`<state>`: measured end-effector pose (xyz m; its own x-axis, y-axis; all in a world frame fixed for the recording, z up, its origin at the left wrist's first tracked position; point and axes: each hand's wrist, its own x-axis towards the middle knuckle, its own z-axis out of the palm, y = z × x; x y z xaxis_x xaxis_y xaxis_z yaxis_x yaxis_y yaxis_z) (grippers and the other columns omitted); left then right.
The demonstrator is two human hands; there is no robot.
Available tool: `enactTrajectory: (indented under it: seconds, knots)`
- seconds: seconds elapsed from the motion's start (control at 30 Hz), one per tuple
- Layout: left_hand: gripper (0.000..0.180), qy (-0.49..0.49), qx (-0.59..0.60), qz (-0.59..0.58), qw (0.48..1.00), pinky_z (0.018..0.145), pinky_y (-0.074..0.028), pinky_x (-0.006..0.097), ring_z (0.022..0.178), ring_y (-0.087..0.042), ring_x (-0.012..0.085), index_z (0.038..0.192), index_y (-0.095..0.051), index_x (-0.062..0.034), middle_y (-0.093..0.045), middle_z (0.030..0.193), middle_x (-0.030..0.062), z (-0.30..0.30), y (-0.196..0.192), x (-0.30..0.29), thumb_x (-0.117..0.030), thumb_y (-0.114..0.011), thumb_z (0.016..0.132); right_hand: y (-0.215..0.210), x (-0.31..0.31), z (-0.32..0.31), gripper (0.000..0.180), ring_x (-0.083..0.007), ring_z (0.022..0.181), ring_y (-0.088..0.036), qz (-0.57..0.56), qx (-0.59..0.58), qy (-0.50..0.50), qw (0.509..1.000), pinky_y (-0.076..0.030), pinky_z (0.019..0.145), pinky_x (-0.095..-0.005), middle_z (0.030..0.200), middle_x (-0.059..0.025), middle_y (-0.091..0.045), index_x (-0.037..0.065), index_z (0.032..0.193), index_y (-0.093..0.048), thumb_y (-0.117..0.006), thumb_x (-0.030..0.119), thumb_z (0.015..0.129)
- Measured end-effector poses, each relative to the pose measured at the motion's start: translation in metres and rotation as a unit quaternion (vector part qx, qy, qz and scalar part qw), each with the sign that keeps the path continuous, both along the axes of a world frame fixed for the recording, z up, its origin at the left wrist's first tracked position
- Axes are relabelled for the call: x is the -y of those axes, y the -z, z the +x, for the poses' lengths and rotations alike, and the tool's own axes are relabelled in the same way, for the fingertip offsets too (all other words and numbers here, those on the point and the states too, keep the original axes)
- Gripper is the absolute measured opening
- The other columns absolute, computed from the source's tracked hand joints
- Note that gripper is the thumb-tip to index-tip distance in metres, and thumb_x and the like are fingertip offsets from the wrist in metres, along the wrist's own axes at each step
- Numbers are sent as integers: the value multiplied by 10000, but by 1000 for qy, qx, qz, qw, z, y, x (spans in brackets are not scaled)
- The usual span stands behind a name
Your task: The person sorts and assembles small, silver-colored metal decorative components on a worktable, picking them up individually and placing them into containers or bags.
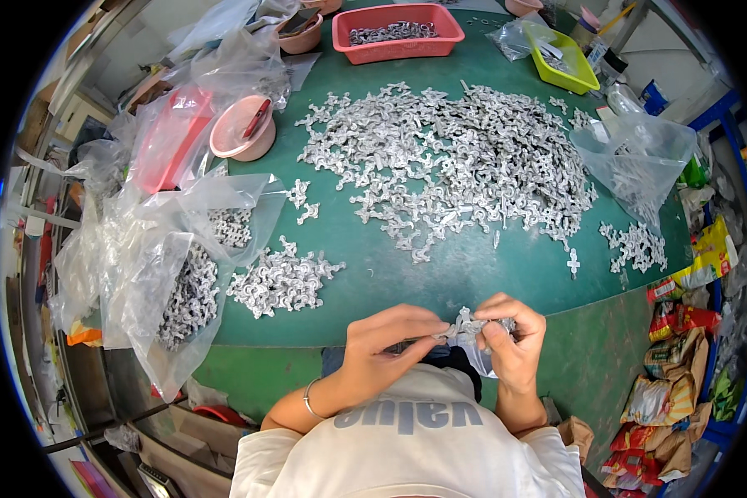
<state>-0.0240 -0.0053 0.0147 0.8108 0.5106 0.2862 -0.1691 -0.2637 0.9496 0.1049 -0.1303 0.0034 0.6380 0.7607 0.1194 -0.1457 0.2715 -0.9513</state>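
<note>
A: Starting from the left, what looks done?

B: A crumpled clear plastic bag (133, 257) holds many small silver-grey metal pieces, cross-like in outline. Just beside it, a low pile of the same grey metal pieces (282, 282) lies loose on the green tabletop (357, 290). I'd guess those are a finished share, though nothing confirms it.

A: And further right?

B: The broad, spread-out heap of silver-grey metal pieces (473, 158) covers the middle. It far outweighs the small pile, so if that's the stock to be handled, most of the work remains.

A: What about the hands?

B: Near the front edge, the left hand (386, 344) pinches one end of a small silver-grey metal piece (466, 319), and the right hand (516, 349) grips its other side. They're close together, joined by that piece; whether the right fingers hide another, I can't tell.

A: Far right?

B: A small cluster of grey metal pieces (635, 247) sits below another clear plastic bag (660, 145). Whether they're done or waiting is unclear.
</note>
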Motion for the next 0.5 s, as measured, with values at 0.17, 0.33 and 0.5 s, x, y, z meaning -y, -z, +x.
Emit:
enactTrajectory:
  seconds: [0.17,0.33,0.5]
  knots:
    - [252,27,-15,-50,998,697,-485,289,784,-599,206,869,-635,44,-618,862,156,-3,-1,0,127,-651,632,-3,2,3,108,-154,640,-548,3,72,-2,997,-429,586,-251,770,-134,-604,-53,838,-625,-597,-22,738]
    - [258,58,-14,-50,997,701,-498,283,801,-596,204,886,-629,49,-607,892,156,-3,-4,0,126,-653,641,-5,4,4,122,-188,680,-565,11,96,-5,995,-440,622,-273,779,-142,-607,-57,839,-629,-596,-39,723]
    - [219,89,-27,-166,982,699,-517,242,792,-608,163,913,-614,51,-597,925,126,0,-6,3,91,-644,699,-8,8,7,140,-183,680,-563,13,108,1,994,-439,611,-271,790,-146,-606,-55,853,-631,-599,-44,718]
